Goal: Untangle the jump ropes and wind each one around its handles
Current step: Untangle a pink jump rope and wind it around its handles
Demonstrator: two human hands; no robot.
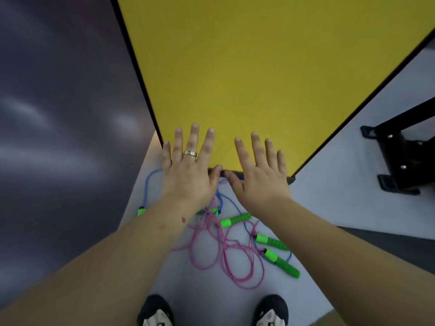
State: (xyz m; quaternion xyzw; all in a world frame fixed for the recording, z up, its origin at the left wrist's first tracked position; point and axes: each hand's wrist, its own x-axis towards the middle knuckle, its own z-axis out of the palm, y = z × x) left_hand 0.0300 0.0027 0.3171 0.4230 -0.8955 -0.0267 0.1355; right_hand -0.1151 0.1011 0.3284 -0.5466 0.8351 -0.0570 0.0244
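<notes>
Both the left hand (188,170) and right hand (259,177) hover flat with fingers spread, holding nothing, above the knotted thin pink cord (211,250) and thin blue cord (231,203) with ribbed green foam handles (235,220) on the pale grey floor (329,184), where pulling one handle blindly would likely tighten the crossings.

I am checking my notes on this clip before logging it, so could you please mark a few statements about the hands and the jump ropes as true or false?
1. Both hands are spread open and hold nothing. True: the left hand and right hand have straight fingers.
2. The pink rope is already wound around its handles. False: it lies in loose loops on the floor, tangled with the blue rope.
3. The handles are green. True, for example the handle near the middle.
4. The ring is on the right hand. False: it is on the left hand.
5. The ropes lie on the yellow panel. False: they lie on the pale floor.
</notes>
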